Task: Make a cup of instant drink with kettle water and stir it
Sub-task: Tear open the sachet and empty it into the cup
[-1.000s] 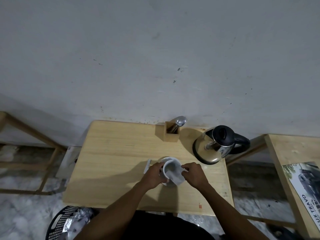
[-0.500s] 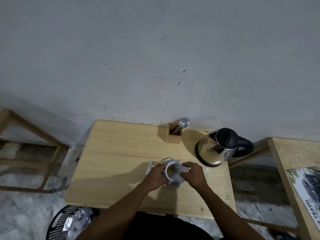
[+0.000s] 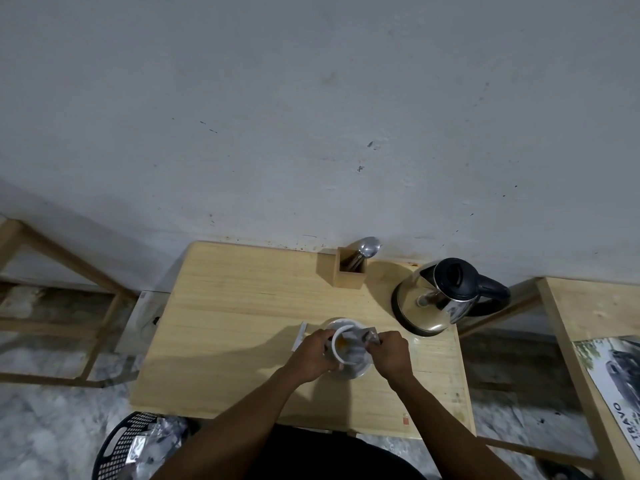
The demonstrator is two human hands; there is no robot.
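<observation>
A white cup (image 3: 337,346) stands on a white saucer (image 3: 360,370) near the front of the wooden table (image 3: 242,306). Orange-brown powder shows inside the cup. My left hand (image 3: 311,355) grips the cup's left side. My right hand (image 3: 389,351) pinches a small sachet (image 3: 367,336) tilted over the cup's mouth. The steel kettle (image 3: 438,299) with a black lid and handle sits at the back right. A spoon (image 3: 367,249) stands in a wooden holder (image 3: 349,271) by the wall.
A torn white strip (image 3: 300,336) lies on the table left of the saucer. A black basket (image 3: 128,445) with foil wrappers sits on the floor at the lower left. Another wooden table (image 3: 595,341) with a printed sheet stands to the right.
The sachet has tipped further over the cup, and orange-brown powder now shows inside. Both hands stay at the cup.
</observation>
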